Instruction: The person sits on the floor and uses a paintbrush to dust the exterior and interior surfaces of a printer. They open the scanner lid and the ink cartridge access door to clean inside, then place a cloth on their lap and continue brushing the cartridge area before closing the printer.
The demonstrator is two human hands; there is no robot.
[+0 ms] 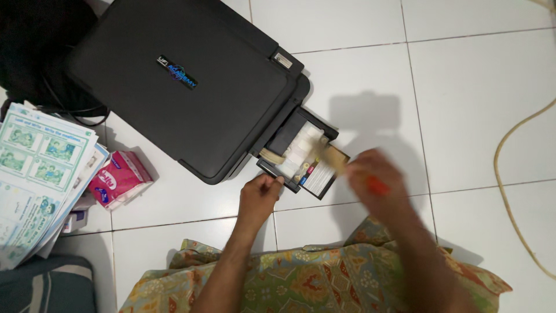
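Patterned cloth (324, 278) covers white floor tiles (475, 104); hands apart: left (260, 194) pinches printer's ink tank (301, 153), right (370, 179) blurred.

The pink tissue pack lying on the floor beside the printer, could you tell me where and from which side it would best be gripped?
Probably across its two long sides near the middle, coming straight down from above. The pink tissue pack lies flat and tilted on the white tiled floor, its broad face up. The stack of printed sheets crowds its left end, while the edge facing the black printer is free.
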